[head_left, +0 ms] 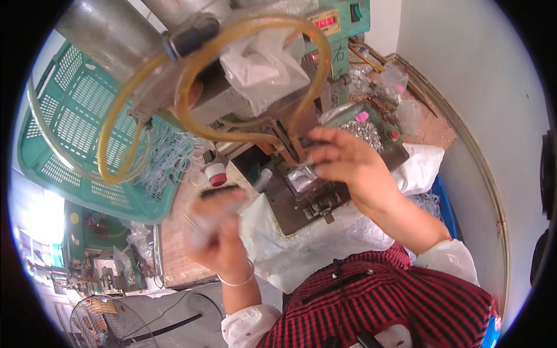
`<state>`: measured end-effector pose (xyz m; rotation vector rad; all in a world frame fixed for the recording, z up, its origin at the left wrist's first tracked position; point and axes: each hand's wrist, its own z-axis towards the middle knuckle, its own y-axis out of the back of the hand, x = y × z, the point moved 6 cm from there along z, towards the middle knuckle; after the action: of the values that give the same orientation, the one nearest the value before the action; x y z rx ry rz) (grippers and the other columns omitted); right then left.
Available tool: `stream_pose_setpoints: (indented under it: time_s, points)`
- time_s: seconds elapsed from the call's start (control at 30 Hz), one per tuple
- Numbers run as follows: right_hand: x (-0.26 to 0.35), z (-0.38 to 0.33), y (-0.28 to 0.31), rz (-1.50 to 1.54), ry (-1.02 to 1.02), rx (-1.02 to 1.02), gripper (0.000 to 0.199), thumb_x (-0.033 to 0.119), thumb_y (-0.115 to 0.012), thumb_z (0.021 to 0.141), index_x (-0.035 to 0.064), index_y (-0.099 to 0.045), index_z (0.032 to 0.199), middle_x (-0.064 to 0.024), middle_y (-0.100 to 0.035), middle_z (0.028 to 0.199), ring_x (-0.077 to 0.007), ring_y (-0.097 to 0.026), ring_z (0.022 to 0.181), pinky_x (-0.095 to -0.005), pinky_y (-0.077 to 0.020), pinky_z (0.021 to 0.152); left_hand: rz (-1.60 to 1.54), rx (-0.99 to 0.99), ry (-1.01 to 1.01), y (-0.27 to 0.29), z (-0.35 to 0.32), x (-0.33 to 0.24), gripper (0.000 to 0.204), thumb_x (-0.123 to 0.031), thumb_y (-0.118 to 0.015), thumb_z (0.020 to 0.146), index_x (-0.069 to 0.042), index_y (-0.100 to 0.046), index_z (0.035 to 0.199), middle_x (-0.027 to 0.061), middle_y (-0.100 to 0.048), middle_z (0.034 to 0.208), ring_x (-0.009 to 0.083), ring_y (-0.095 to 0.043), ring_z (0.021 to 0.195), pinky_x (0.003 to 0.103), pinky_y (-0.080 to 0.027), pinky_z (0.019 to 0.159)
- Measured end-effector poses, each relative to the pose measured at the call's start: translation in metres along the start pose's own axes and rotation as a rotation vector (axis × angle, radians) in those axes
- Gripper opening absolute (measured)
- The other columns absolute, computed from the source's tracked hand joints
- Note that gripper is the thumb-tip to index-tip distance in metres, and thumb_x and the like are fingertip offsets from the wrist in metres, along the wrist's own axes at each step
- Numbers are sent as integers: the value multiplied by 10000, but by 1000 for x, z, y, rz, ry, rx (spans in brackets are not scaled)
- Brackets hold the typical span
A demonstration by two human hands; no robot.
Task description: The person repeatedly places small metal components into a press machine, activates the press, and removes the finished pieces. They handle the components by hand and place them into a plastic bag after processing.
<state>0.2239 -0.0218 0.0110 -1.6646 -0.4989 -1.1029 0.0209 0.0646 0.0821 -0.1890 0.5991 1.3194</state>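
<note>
My left hand (220, 246), with a bangle on the wrist, is raised left of the machine's dark base and smeared by motion. A brownish shape with a black edge (219, 192) blurs at its fingers; I cannot make out what it is. My right hand (348, 162) reaches in from the right with fingers apart, beside a shiny metal block (301, 178) on the machine's bed. Its fingertips are next to the metal jaws (293, 148) above that block, and nothing shows between them. A small translucent piece (264, 180) appears blurred left of the block.
Yellow hoses (255, 23) loop over the work area. A green basket (69, 110) of translucent plastic strands (171, 153) stands at left. Small metal parts (362, 136) lie in a green tray behind my right hand. A red-tipped knob (217, 174) sticks out left of the base. A fan (107, 322) stands lower left.
</note>
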Motion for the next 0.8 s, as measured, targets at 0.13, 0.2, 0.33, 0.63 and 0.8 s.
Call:
stream_pose_setpoints:
  time_s: [0.13,0.2,0.33,0.63,0.8]
  points:
    - [15,-11,1,-286,168,92,521,-22,-640,865,21,-519,1370,-56,-636,1106,-146,-599,1004,-275,-467,924,60,310,-286,-40,-38,-13,187,-106,-832,716,-160,-773,885,25,-752,1007,208,-655,793,393,-560,840]
    - [17,3,37,-530,288,-42,473,-30,-621,882,36,-554,1346,-57,-629,1131,-152,-595,1002,-281,-464,941,178,443,-321,-57,-46,-15,180,-59,-820,715,-135,-768,870,30,-749,1002,239,-652,834,436,-550,857]
    - [25,-6,141,-723,773,-710,395,-36,-607,896,41,-598,1283,-40,-641,1043,-148,-586,930,-287,-501,854,153,455,-314,-62,-51,-10,218,-78,-829,684,-146,-781,885,34,-738,1023,242,-619,831,453,-547,858]
    - [-17,-24,130,-1493,439,-439,134,56,-762,729,59,-717,856,-126,-658,903,-345,-623,938,-439,-499,837,113,439,-210,-61,-61,-5,219,-96,-799,747,-116,-759,962,79,-731,1075,292,-673,947,526,-505,994]
    - [-25,-15,130,-1624,466,-462,90,73,-752,733,70,-686,794,-115,-640,880,-353,-609,921,-458,-492,814,538,163,-12,6,-102,41,323,23,-724,779,-93,-736,1080,131,-688,1225,336,-652,1118,489,-491,998]
